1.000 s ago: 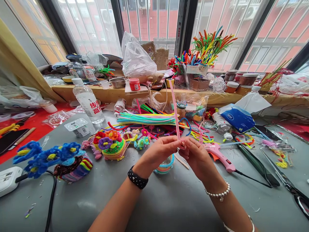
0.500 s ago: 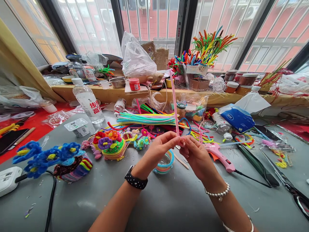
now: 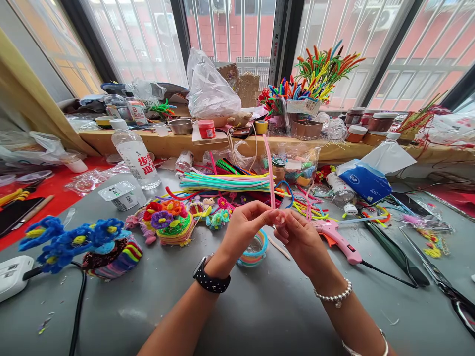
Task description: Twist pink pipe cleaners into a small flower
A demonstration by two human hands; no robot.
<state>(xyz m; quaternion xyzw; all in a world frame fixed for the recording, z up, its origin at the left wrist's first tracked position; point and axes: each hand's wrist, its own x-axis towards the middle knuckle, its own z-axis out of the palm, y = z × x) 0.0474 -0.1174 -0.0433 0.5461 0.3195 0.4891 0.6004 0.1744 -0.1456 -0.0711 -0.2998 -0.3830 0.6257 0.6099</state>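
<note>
A pink pipe cleaner [image 3: 269, 170] stands up from between my fingertips, its upper end leaning slightly left. My left hand [image 3: 249, 225] is closed in a pinch on it from the left. My right hand [image 3: 299, 237] meets it there, thumb and fingers pinched on the lower end, which the fingertips hide. Below and behind the hands sits a small round container [image 3: 256, 252] wrapped in blue and orange pipe cleaner. To the right of my right hand lies a pink glue gun [image 3: 343, 242]. A bundle of pastel pipe cleaners [image 3: 226, 181] lies behind the hands.
Pipe-cleaner flowers [image 3: 172, 222] and a striped pot with blue flowers [image 3: 115, 254] stand at left. A water bottle [image 3: 135, 155] is behind them. Large scissors [image 3: 440, 284] and a blue tissue pack [image 3: 365, 180] lie at right. A black cable [image 3: 78, 306] crosses the left front.
The pink pipe cleaner's standing part has become shorter, its top now lower. Both hands stay pinched together in nearly the same place; my left wrist has shifted slightly.
</note>
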